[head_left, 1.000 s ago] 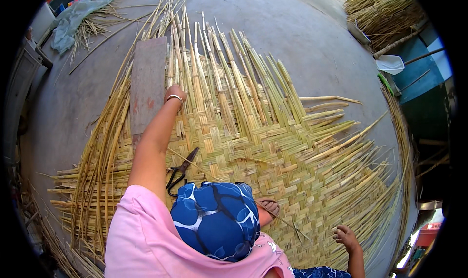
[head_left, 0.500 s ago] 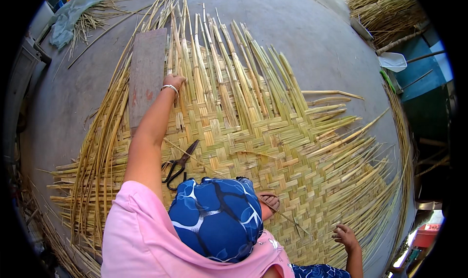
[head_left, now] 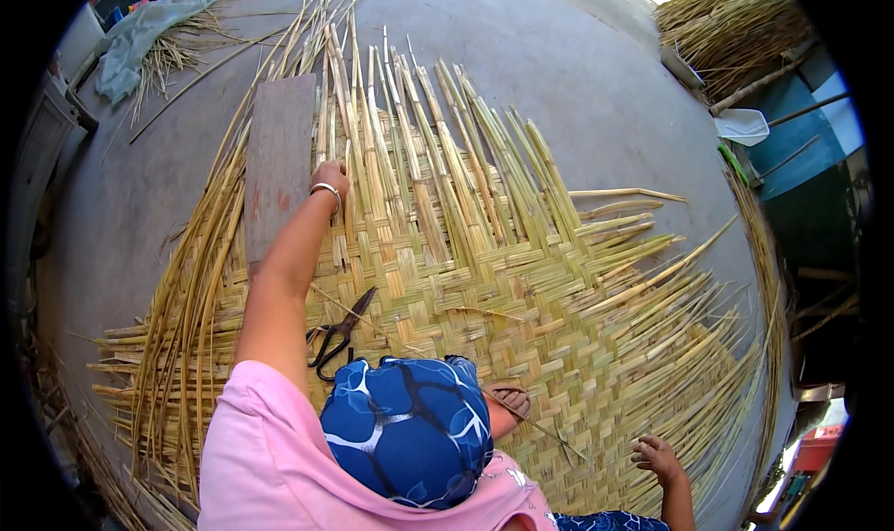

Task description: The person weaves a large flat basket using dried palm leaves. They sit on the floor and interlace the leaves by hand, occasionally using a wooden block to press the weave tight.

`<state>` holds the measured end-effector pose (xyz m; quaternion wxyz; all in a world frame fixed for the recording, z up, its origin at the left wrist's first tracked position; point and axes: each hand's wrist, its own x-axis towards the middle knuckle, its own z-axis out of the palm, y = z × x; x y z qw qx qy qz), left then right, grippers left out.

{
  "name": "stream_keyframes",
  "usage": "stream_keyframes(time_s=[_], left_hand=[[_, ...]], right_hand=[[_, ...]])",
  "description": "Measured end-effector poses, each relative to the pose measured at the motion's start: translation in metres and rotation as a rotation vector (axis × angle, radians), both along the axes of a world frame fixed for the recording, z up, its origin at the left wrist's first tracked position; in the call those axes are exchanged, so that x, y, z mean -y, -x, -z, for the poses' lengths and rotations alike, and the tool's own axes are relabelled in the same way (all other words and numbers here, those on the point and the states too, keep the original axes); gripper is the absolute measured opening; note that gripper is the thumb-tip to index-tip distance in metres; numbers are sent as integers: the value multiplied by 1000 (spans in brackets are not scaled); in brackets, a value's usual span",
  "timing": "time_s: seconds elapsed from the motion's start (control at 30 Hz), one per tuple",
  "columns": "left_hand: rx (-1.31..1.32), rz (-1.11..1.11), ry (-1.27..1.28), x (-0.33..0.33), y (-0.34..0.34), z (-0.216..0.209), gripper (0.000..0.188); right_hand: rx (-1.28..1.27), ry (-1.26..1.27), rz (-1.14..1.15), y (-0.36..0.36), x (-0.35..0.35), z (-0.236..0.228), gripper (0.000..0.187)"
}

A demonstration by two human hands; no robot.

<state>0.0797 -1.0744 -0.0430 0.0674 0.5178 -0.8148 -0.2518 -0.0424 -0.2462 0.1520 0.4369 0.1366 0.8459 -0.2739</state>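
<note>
A half-woven mat of flat, split reeds spreads across the floor, its loose strip ends fanning out at the far side and right. My left hand, wearing a bracelet, reaches to the far left part of the weave. Its fingers are closed around a reed strip beside a wooden board. My right hand hovers over the mat's lower right, holding nothing, its fingers loosely bent and apart. Black-handled scissors lie on the mat, below my left hand and near my knee.
Long loose strips cross the mat's left side under the board. My sandalled foot rests on the weave. Bundled stalks and a white scoop-like container are at the far right. A clear plastic sheet lies far left.
The whole view has shifted slightly, so the mat and board sit lower. My left hand stays by the board at the strips; my right hand is nearly unmoved.
</note>
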Motion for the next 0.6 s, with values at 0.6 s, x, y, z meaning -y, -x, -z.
stream_keyframes(time_s=[0.6], left_hand=[[60, -243, 107, -7, -27, -26, 37]], right_hand=[[11, 43, -20, 1, -7, 0, 52]])
